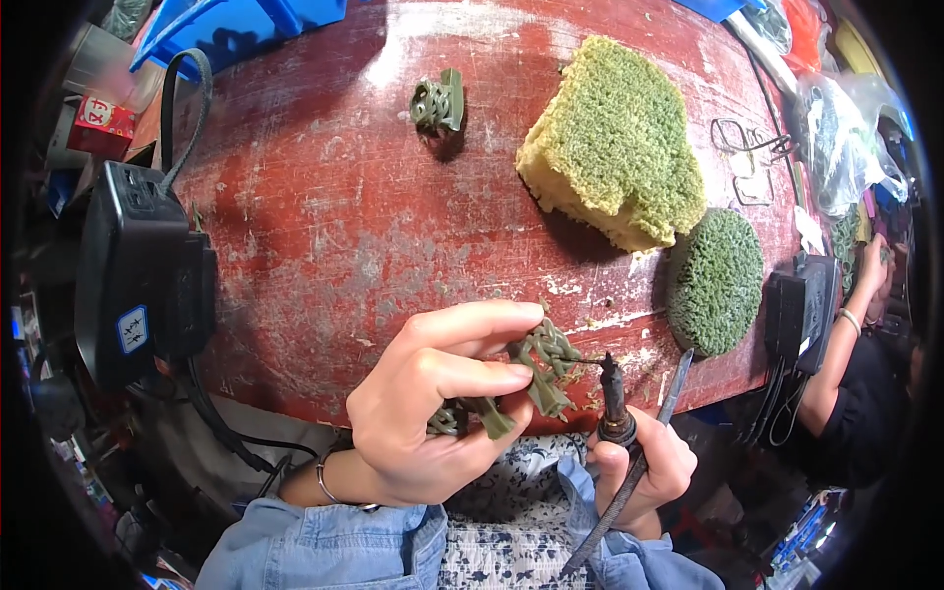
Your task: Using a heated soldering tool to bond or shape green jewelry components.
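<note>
My left hand [418, 393] pinches an olive-green, wax-like openwork piece [547, 356] between thumb and fingers. A second green piece [489, 417] is tucked in the same hand, partly hidden by the fingers. My right hand [657, 470] grips a dark pen-shaped hot tool [614, 398], its thin tip touching or nearly touching the openwork. The same hand also holds a long grey pointed tool [629, 482], which slants up toward a round green sponge-like pad [723, 280]. Farther off, another green openwork piece [437, 104] lies alone on the red tabletop [324, 226].
A big yellow-and-green sponge block [619, 138] stands at the far right. Black power boxes flank the table, one left [147, 265], one right [801, 310]. Bent wire [752, 162], plastic bags [846, 138] and a blue bin [231, 29] line the edges. Another person's arm [836, 364] shows at right.
</note>
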Motion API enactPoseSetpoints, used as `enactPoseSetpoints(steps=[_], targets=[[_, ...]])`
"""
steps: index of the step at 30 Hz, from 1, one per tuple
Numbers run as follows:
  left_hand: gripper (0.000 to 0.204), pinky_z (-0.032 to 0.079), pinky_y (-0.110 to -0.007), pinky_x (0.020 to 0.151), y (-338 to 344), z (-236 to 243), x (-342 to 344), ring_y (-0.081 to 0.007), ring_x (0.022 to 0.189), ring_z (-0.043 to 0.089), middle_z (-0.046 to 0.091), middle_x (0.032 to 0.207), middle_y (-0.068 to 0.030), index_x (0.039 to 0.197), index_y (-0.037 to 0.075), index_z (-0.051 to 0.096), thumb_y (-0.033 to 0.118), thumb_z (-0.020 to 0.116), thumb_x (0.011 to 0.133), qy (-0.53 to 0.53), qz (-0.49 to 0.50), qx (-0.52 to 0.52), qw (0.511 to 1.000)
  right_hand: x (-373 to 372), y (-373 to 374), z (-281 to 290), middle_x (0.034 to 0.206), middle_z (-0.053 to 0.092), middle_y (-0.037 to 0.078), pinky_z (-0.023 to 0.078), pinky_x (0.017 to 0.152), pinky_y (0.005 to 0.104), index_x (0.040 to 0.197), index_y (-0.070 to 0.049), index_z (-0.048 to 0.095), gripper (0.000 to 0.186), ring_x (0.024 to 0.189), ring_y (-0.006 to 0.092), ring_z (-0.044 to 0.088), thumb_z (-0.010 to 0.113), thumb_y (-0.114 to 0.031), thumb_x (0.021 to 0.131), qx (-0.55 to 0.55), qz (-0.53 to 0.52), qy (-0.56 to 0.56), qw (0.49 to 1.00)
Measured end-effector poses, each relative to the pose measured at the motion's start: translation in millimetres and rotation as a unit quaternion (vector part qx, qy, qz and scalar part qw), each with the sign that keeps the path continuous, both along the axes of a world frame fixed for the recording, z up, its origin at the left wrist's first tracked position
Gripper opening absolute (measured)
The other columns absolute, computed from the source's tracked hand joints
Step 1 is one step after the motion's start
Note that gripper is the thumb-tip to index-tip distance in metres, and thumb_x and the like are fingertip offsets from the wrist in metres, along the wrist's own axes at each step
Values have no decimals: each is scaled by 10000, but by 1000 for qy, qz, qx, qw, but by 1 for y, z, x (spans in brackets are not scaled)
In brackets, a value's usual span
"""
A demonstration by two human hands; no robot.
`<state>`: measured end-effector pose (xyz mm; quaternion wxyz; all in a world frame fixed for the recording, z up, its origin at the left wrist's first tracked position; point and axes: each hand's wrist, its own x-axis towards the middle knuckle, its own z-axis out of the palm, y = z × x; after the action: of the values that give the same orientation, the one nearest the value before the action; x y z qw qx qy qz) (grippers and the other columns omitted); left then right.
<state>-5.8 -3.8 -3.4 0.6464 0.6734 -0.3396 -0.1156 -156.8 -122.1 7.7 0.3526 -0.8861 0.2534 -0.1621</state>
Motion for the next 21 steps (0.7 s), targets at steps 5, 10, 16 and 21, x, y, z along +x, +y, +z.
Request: enactPoseSetpoints(steps=[5,10,16,21], targets=[[294,532,-314,760,1,-1,1,-221,883,610,517,1055,-268,853,-20,469,-109,690,680,4,-3,-3,1000,0,2,-2,578,583,83,447,444,268,824,19,614,355,469,194,576,738,-296,716,12,-11,-1,1000],[278,537,-320,753,2,-1,1,-232,895,606,501,1064,-278,863,-29,461,-111,670,699,2,-6,-5,1000,-2,1,-3,582,584,85,446,443,267,827,20,613,354,468,192,573,736,-293,719,12,-3,-3,1000],[278,545,-323,744,3,-1,2,-241,889,608,492,1068,-279,875,-32,454,-117,657,706,18,-19,-1,1000,-3,1,-4,578,583,80,440,439,266,826,16,614,350,462,189,567,730,-299,725,15,-4,-6,1000],[280,547,-326,740,3,-2,1,-249,875,612,485,1072,-285,875,-36,450,-117,657,705,14,-14,-1,1000,-3,1,-4,573,581,74,437,438,267,824,8,615,349,462,190,566,723,-311,734,19,-8,-1,1000]])
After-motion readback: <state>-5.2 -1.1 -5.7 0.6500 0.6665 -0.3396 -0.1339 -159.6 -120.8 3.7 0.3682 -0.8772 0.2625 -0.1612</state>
